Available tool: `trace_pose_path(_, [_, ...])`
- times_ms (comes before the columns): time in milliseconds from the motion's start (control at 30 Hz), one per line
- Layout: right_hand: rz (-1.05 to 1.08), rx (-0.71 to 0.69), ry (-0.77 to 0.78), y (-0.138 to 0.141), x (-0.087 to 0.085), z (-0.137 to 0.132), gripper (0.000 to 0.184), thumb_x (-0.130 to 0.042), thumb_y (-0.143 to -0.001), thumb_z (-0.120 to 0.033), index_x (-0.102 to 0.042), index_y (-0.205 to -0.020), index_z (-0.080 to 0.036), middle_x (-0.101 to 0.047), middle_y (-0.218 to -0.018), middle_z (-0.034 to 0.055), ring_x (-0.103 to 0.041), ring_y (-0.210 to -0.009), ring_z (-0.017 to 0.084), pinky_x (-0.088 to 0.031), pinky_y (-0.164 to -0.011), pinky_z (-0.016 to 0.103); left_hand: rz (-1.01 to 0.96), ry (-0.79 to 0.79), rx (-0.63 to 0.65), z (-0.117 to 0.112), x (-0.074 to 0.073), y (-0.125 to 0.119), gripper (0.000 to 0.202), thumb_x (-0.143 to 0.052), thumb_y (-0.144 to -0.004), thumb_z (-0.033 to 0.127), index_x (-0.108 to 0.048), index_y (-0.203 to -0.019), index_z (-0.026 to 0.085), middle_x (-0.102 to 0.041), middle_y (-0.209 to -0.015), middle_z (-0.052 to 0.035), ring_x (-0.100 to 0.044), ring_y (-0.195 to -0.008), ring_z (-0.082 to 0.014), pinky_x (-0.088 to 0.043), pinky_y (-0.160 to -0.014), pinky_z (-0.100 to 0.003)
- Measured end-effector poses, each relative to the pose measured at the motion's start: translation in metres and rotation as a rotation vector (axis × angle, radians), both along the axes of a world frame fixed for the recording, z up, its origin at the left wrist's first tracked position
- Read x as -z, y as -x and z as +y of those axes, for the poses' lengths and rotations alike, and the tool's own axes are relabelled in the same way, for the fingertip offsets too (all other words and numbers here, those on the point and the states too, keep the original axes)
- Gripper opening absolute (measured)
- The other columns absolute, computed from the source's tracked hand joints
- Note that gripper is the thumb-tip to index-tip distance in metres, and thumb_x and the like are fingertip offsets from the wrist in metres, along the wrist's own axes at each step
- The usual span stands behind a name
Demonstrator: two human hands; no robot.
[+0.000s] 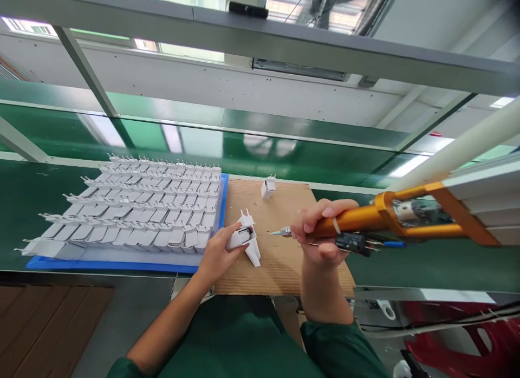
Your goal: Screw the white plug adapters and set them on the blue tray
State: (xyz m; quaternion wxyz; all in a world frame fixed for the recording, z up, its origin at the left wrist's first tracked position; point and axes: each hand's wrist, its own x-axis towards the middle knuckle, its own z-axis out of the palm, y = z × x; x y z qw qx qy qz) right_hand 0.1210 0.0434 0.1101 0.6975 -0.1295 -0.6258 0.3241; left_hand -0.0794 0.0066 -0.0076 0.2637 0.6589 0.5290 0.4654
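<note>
My left hand point(218, 254) grips a white plug adapter point(244, 235) over the cardboard, its fingers closed around the left side. Its housing is open, with a dark part showing inside, a flap hanging down at the lower right and two prongs pointing away from me. In my right hand point(320, 226) is an orange handheld tool point(365, 217), wrapped by my fingers near its front end. The tool's thin pale-blue tip point(276, 233) points left at the adapter and is a little apart from it. A black switch with wires point(353, 242) is fixed beneath the tool.
A blue-rimmed tray point(122, 265) at left holds rows of several white adapters point(142, 204). Another adapter point(268, 187) stands at the back of the cardboard sheet point(284, 275). The green bench point(410, 264) extends right. A metal rail point(325, 47) crosses above, and a red chair point(479, 340) is below right.
</note>
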Motion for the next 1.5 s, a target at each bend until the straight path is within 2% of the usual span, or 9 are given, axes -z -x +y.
trace_pose_path(133, [0.036,-0.100,-0.068,0.015,-0.005,-0.004,0.040,-0.079,-0.078,-0.053,-0.055,-0.104,-0.033,-0.052,-0.066,-0.0080,-0.037,-0.032,0.007,-0.033,-0.027,0.023,0.029,-0.027,0.035,-0.001,-0.004,-0.002,0.043,-0.075,-0.085,0.031,-0.067,-0.127,0.024,-0.074,-0.124,-0.0088,-0.071,-0.113,-0.0268,-0.057,-0.100,-0.042])
trace_pose_path(233, [0.066,-0.167,-0.054,0.019,-0.006,-0.006,0.041,-0.081,-0.078,-0.046,-0.057,-0.108,-0.032,-0.053,-0.070,-0.0077,-0.040,-0.037,0.007,-0.035,-0.030,0.022,0.030,-0.070,0.052,-0.002,-0.009,-0.005,0.044,-0.075,-0.086,0.033,-0.067,-0.129,0.024,-0.074,-0.122,-0.0092,-0.071,-0.110,-0.0262,-0.057,-0.098,-0.040])
trace_pose_path(400, [0.067,-0.129,-0.029,0.019,-0.005,-0.008,0.040,-0.082,-0.078,-0.044,-0.057,-0.107,-0.033,-0.053,-0.070,-0.0084,-0.041,-0.039,0.007,-0.037,-0.032,0.022,0.031,-0.102,0.077,-0.005,-0.019,-0.010,0.043,-0.076,-0.087,0.034,-0.067,-0.127,0.024,-0.074,-0.119,-0.0090,-0.072,-0.107,-0.0255,-0.058,-0.096,-0.038])
trace_pose_path(667, [0.041,-0.149,-0.027,0.016,-0.004,-0.007,0.041,-0.083,-0.077,-0.045,-0.058,-0.108,-0.034,-0.054,-0.070,-0.0078,-0.042,-0.040,0.007,-0.039,-0.032,0.023,0.047,-0.119,0.095,-0.005,-0.029,-0.013,0.042,-0.075,-0.087,0.036,-0.067,-0.126,0.024,-0.076,-0.118,-0.0095,-0.073,-0.105,-0.0268,-0.059,-0.094,-0.038])
trace_pose_path(767, [0.031,-0.121,-0.008,0.015,-0.003,-0.008,0.040,-0.081,-0.079,-0.048,-0.056,-0.106,-0.035,-0.054,-0.069,-0.0073,-0.042,-0.039,0.009,-0.039,-0.032,0.025,0.057,-0.152,0.092,-0.005,-0.030,-0.012,0.041,-0.074,-0.088,0.035,-0.067,-0.126,0.023,-0.076,-0.118,-0.0098,-0.073,-0.105,-0.0265,-0.060,-0.093,-0.038])
trace_pose_path(933, [0.012,-0.056,0.025,0.013,0.002,-0.007,0.043,-0.081,-0.077,-0.053,-0.053,-0.104,-0.036,-0.054,-0.068,-0.0075,-0.043,-0.038,0.011,-0.045,-0.034,0.029,0.067,-0.156,0.097,-0.005,-0.030,-0.011,0.042,-0.075,-0.088,0.035,-0.066,-0.126,0.022,-0.076,-0.116,-0.0102,-0.074,-0.104,-0.0264,-0.060,-0.093,-0.038])
trace_pose_path(1300, [0.007,-0.098,0.010,0.013,0.001,-0.007,0.041,-0.081,-0.078,-0.050,-0.054,-0.106,-0.036,-0.057,-0.070,-0.0062,-0.047,-0.040,0.012,-0.047,-0.037,0.031,0.062,-0.124,0.106,-0.007,-0.032,-0.010,0.042,-0.075,-0.088,0.035,-0.066,-0.127,0.023,-0.076,-0.114,-0.0100,-0.073,-0.103,-0.0263,-0.059,-0.091,-0.037])
trace_pose_path(1500, [-0.022,-0.041,0.019,0.013,0.006,-0.006,0.044,-0.078,-0.078,-0.058,-0.049,-0.104,-0.037,-0.053,-0.066,-0.0077,-0.046,-0.039,0.013,-0.046,-0.035,0.031,0.045,-0.125,0.101,-0.007,-0.031,-0.009,0.042,-0.075,-0.087,0.036,-0.066,-0.126,0.023,-0.076,-0.116,-0.0102,-0.073,-0.104,-0.0267,-0.059,-0.093,-0.038])
